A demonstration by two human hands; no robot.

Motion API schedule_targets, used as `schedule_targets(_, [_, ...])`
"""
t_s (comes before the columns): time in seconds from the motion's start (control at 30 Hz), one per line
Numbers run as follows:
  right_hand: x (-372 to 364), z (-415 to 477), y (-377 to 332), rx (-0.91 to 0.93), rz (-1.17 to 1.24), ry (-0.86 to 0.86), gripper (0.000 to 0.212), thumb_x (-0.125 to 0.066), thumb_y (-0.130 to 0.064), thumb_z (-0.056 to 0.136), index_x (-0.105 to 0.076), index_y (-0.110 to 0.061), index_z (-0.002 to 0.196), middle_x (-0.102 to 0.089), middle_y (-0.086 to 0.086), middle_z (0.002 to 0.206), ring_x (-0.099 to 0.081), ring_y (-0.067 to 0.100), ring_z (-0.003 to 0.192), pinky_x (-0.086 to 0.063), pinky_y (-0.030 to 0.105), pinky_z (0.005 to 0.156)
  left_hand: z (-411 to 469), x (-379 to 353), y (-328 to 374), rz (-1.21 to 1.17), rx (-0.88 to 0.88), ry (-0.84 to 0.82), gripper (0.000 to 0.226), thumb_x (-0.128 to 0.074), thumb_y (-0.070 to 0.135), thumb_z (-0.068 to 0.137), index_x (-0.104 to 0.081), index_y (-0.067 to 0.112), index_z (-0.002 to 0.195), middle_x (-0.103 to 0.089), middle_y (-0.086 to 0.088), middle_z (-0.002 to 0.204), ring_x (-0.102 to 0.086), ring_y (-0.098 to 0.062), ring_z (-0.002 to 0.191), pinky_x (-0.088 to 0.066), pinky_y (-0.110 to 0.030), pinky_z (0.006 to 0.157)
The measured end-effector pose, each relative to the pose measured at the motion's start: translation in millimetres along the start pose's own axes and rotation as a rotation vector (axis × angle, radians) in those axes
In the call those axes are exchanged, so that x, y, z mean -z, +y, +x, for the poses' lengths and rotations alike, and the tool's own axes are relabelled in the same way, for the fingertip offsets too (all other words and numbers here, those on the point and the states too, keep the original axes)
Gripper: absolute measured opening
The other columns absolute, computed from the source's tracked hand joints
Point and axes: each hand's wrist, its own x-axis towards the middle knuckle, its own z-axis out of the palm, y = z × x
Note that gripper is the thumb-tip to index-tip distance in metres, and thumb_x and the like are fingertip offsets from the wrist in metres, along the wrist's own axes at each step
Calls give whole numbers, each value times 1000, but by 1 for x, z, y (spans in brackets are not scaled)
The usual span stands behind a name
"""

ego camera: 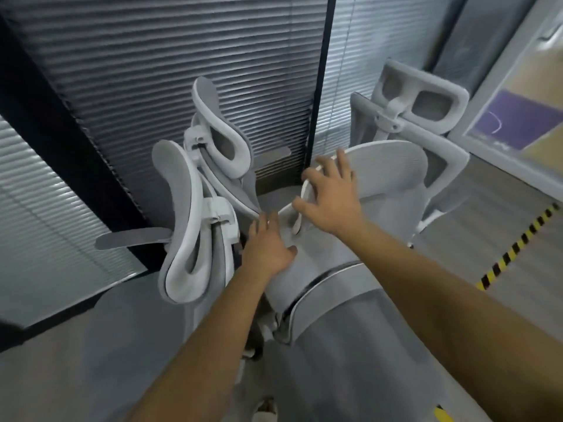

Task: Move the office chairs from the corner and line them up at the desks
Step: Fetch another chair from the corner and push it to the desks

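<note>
Several grey mesh office chairs with white frames crowd a corner. The nearest chair stands right in front of me, its headrest pointing away. My right hand hovers over the headrest's left rim with fingers spread, touching or nearly touching it. My left hand lies flat on the chair's upper back, just below the headrest, fingers loosely apart. Two more chairs stand pressed together to the left. A fourth chair stands behind at the right.
Glass walls with lowered blinds and a dark post close the corner behind the chairs. A grey armrest sticks out left. Yellow-black hazard tape runs across the floor at the right, below a glass partition.
</note>
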Motion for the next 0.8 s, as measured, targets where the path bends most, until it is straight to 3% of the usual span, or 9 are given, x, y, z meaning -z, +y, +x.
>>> schedule_targets(0.1, [8, -15, 10, 33, 62, 16, 56, -51, -60, 71, -60, -25, 113, -45, 8, 142, -6, 40, 146, -23, 65, 108, -8, -8, 0, -167, -5, 19, 81, -62, 47, 81, -25, 21, 149, -34, -5, 153, -39, -32, 135, -41, -48, 104])
schedule_targets(0.2, [17, -38, 13, 56, 99, 1, 50, -60, -54, 75, -61, -24, 115, -44, 7, 142, -6, 36, 148, -24, 61, 111, -35, -13, 8, -143, -13, 101, 62, -58, 45, 83, -40, 24, 139, -53, -4, 134, -53, -32, 120, -49, -46, 91])
schedule_targets(0.33, [32, -82, 9, 48, 222, -5, 50, -68, -40, 77, -61, -22, 123, -39, 5, 150, -8, 29, 149, -22, 54, 116, -86, -15, 17, -201, 6, 134, 29, -52, 37, 89, -60, 27, 115, -65, -1, 104, -62, -28, 97, -45, -34, 74])
schedule_targets(0.5, [64, -167, 9, 50, 318, -39, 54, -66, -29, 80, -56, -21, 132, -30, 0, 157, -8, 20, 149, -21, 45, 118, -173, -36, 35, -309, -5, 133, 25, -55, 28, 88, -66, 28, 110, -63, 9, 90, -56, -15, 77, -42, -28, 64])
schedule_targets(0.6, [82, -228, 11, 56, 281, 12, 52, -61, -29, 75, -58, -25, 127, -33, -6, 155, -12, 20, 148, -21, 54, 115, -236, -65, 42, -345, -79, 100, 32, -55, 29, 87, -65, 34, 116, -64, 9, 98, -61, -9, 78, -50, -28, 71])
schedule_targets(0.67, [89, -267, 12, 51, 241, 81, 48, -61, -26, 73, -61, -27, 120, -39, -9, 152, -21, 23, 146, -21, 55, 112, -275, -83, 38, -395, -175, 26, 40, -58, 23, 88, -58, 43, 122, -59, 15, 107, -59, 2, 88, -45, -13, 74])
schedule_targets(0.73, [96, -307, 13, 67, 225, 178, 43, -63, -20, 71, -63, -27, 114, -47, -9, 146, -29, 28, 142, -23, 52, 110, -302, -97, 30, -410, -288, -53, 48, -61, 15, 88, -56, 37, 131, -55, 18, 118, -55, 6, 103, -37, -2, 81])
schedule_targets(0.8, [107, -348, 15, 59, 218, 255, 38, -63, -15, 73, -64, -28, 108, -51, -11, 142, -32, 28, 141, -24, 53, 109, -316, -99, 20, -403, -345, -97, 45, -63, 13, 87, -60, 32, 128, -52, 17, 125, -50, 8, 112, -36, -2, 87])
